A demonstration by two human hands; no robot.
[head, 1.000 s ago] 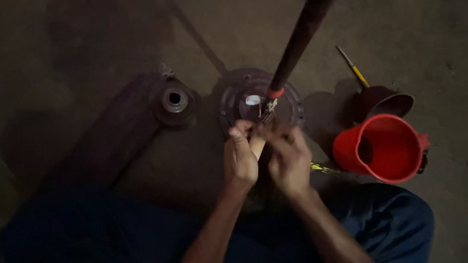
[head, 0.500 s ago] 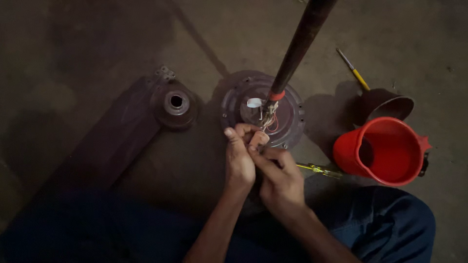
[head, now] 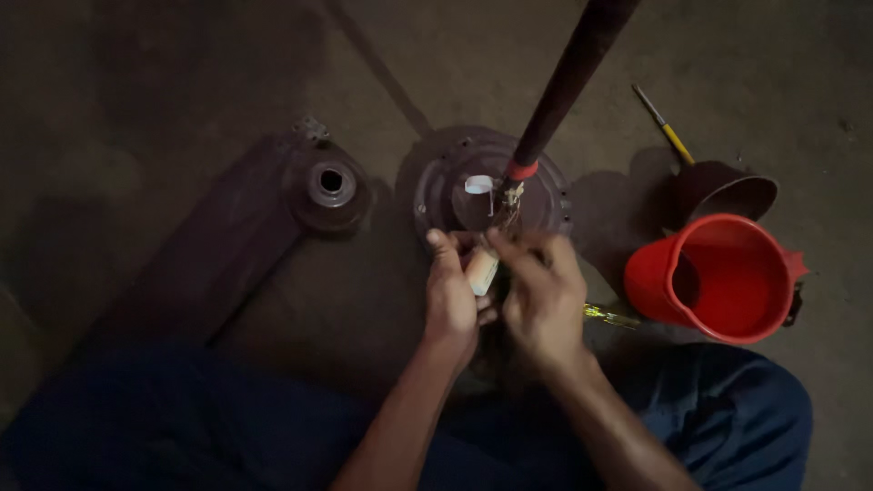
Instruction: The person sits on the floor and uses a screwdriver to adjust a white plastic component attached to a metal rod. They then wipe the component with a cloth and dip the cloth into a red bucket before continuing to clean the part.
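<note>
Dim concrete floor [head: 164,82] fills the frame; at centre both hands work at the round motor housing [head: 436,195] (its cover [head: 329,186] lies apart, left). Left hand [head: 452,295] fingers clamp a pale cylinder [head: 481,271], right hand [head: 543,295] pinches the thin wires [head: 507,207], unfinished.

Your left hand [head: 452,295] now turns small pale cylinder [head: 482,271] into view between fingers; earlier hidden. Your right hand [head: 544,295] shifts up beside it, fingertips nearer wire bundle [head: 507,207] than half second ago.

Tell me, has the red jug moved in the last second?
No. The red jug sits at the same spot beside the round metal plate on the floor.
</note>
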